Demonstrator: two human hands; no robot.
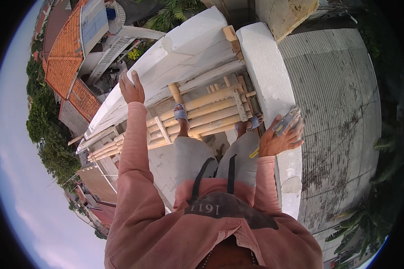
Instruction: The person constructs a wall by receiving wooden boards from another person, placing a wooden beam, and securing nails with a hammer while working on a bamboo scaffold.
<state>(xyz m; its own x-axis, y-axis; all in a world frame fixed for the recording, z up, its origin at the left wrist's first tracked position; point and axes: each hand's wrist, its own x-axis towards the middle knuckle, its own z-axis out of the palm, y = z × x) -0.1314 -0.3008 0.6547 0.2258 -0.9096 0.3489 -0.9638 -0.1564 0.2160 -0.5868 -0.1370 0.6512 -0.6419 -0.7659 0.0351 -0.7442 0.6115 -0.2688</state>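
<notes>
My left hand point(132, 88) rests on the top of the left white wall point(184, 36), fingers stretched out and apart, holding nothing. On the right, my right hand point(276, 140) is over the top of the other white wall point(271, 71), closed around a putty knife. The putty knife's grey, smeared blade point(287, 121) sticks out past my fingers, and a yellow handle end point(254, 153) shows beside the palm. Part of the handle is hidden under the hand.
My sandalled feet stand on a bamboo pole scaffold point(211, 107) between the walls, with gaps and a drop below. A corrugated metal roof point(336, 112) lies to the right. Orange-tiled roofs point(65, 58) and trees stand lower on the left. A wooden board point(287, 15) is at the far end.
</notes>
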